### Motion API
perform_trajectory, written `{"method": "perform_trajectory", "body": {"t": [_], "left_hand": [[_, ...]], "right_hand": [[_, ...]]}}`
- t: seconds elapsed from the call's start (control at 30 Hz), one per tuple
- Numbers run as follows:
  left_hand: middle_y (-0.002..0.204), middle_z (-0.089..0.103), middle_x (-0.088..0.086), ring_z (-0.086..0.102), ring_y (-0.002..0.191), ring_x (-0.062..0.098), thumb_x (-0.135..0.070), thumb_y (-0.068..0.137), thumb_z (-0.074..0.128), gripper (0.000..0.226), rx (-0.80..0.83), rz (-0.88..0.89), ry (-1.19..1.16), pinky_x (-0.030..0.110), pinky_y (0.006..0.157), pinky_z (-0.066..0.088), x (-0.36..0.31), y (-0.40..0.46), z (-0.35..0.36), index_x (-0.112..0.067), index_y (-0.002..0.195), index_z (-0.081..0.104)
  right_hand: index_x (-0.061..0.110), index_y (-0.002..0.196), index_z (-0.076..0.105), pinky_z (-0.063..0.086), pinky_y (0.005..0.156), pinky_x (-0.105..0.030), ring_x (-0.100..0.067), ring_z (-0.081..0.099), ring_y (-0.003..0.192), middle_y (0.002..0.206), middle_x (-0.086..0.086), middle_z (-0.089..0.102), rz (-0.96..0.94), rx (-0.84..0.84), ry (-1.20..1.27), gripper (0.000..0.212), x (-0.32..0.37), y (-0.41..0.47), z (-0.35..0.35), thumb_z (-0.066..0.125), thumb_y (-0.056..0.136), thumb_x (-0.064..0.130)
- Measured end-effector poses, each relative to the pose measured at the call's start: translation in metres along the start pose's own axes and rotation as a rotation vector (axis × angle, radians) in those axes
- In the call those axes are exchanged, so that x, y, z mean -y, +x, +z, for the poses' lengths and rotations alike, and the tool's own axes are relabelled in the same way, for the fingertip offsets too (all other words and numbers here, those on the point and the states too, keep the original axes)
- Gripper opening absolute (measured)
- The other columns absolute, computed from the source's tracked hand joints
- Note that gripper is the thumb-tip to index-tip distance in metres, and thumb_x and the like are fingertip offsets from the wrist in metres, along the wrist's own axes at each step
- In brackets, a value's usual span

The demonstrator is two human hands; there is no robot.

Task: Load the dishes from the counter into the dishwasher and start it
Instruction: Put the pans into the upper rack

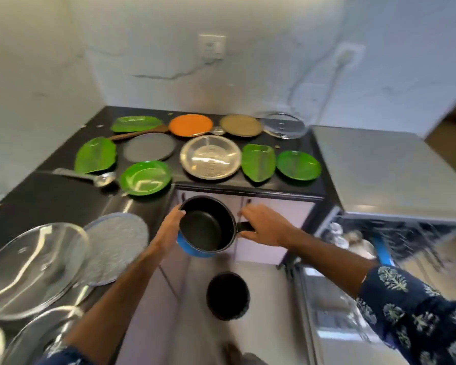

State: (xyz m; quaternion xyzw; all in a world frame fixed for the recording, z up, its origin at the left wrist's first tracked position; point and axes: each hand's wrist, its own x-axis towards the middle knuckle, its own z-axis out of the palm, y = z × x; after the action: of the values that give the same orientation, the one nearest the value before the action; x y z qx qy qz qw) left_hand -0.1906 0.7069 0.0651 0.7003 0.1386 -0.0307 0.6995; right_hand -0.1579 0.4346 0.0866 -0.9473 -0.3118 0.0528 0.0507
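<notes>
I hold a blue saucepan [207, 227] with a black inside in the air in front of the counter's corner. My left hand [170, 225] grips its left rim. My right hand [263, 225] closes on its short black handle. The black counter [50, 198] carries several green plates [145, 177], an orange plate [191, 124], a grey plate [149, 150], a tan plate [241, 125] and a steel plate [210, 156]. The dishwasher [379, 164] stands at the right with its door [334, 312] down and its rack [358, 238] pulled out.
Near me on the left lie a glass lid [32, 267] and a grey textured plate [116, 246]. A steel ladle [90, 176] and a wooden spatula [140, 133] rest among the plates. Another glass lid [283, 125] lies at the back. A black bin [228, 295] stands on the floor.
</notes>
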Motion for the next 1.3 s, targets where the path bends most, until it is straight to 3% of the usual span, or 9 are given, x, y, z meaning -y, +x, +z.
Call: {"method": "perform_trajectory", "body": {"t": [0.07,0.2,0.37,0.47,0.63,0.73,0.87,1.0,1.3], "left_hand": [[0.097,0.07,0.003,0.062,0.088,0.014,-0.01,0.105,0.037,0.026,0.108,-0.036,0.069,0.028,0.081,0.049,0.001,-0.005,0.043,-0.019,0.101,0.062],[0.088,0.06,0.006,0.054,0.086,0.021,-0.026,0.105,0.04,0.025,0.307,-0.09,0.269,0.035,0.074,0.043,0.004,-0.019,0.142,-0.02,0.089,0.057],[0.106,0.058,0.0,0.06,0.085,0.018,-0.034,0.109,0.035,0.02,0.578,0.003,0.42,0.027,0.055,0.051,0.009,-0.033,0.272,-0.026,0.119,0.05],[0.118,0.058,0.0,0.063,0.097,0.021,-0.034,0.109,0.037,0.019,0.687,0.072,0.514,0.033,0.069,0.053,0.014,-0.045,0.355,-0.028,0.122,0.05],[0.123,0.053,0.004,0.053,0.118,0.021,-0.013,0.102,0.054,0.025,0.742,0.347,0.821,0.019,0.095,0.034,0.025,-0.052,0.496,-0.016,0.127,0.058],[0.137,0.051,0.007,0.048,0.129,0.028,-0.022,0.095,0.059,0.039,0.79,0.606,1.167,0.037,0.108,0.037,0.038,-0.033,0.557,-0.017,0.134,0.056],[0.156,0.033,0.009,0.033,0.143,0.031,-0.026,0.095,0.06,0.05,0.777,0.802,1.384,0.05,0.116,0.03,0.042,-0.011,0.626,-0.016,0.143,0.046],[0.165,0.015,0.01,0.016,0.152,0.031,-0.029,0.094,0.064,0.067,0.754,0.887,1.553,0.049,0.122,0.02,0.053,0.023,0.662,-0.014,0.151,0.032],[0.167,-0.013,0.007,-0.009,0.155,0.026,-0.034,0.094,0.065,0.101,0.901,0.958,1.683,0.048,0.124,0.001,0.085,0.096,0.713,-0.014,0.16,-0.008]], "right_hand": [[0.024,0.107,0.052,0.045,0.075,-0.038,-0.029,0.06,0.1,0.11,-0.002,0.063,0.109,0.045,0.088,0.031,-0.023,-0.048,0.009,0.05,0.094,0.052],[0.029,0.097,0.042,0.049,0.072,-0.042,-0.023,0.061,0.094,0.101,0.003,0.06,0.289,0.04,0.225,0.024,-0.074,-0.15,0.029,0.045,0.095,0.053],[0.027,0.107,0.046,0.049,0.073,-0.041,-0.02,0.061,0.092,0.104,0.0,0.063,0.521,-0.06,0.407,0.033,-0.133,-0.274,0.064,0.042,0.096,0.058],[0.029,0.106,0.046,0.051,0.074,-0.044,-0.021,0.063,0.091,0.104,0.001,0.064,0.666,-0.072,0.452,0.038,-0.176,-0.341,0.084,0.036,0.095,0.064],[0.026,0.11,0.049,0.05,0.076,-0.037,-0.02,0.062,0.094,0.106,0.001,0.064,0.808,-0.033,0.496,0.034,-0.25,-0.437,0.117,0.038,0.1,0.057],[0.025,0.11,0.049,0.047,0.076,-0.035,-0.021,0.063,0.096,0.108,0.001,0.065,0.853,0.011,0.551,0.032,-0.288,-0.477,0.147,0.039,0.101,0.054],[0.023,0.111,0.05,0.043,0.075,-0.033,-0.024,0.064,0.1,0.11,-0.002,0.066,0.922,0.086,0.58,0.028,-0.33,-0.508,0.183,0.041,0.102,0.048],[0.025,0.105,0.05,0.042,0.073,-0.032,-0.02,0.062,0.091,0.098,0.003,0.064,1.001,0.111,0.669,0.028,-0.364,-0.515,0.212,0.04,0.101,0.051],[0.021,0.107,0.052,0.046,0.074,-0.033,-0.018,0.06,0.083,0.089,0.004,0.061,1.227,-0.108,0.803,0.031,-0.443,-0.468,0.252,0.036,0.103,0.047]]}}
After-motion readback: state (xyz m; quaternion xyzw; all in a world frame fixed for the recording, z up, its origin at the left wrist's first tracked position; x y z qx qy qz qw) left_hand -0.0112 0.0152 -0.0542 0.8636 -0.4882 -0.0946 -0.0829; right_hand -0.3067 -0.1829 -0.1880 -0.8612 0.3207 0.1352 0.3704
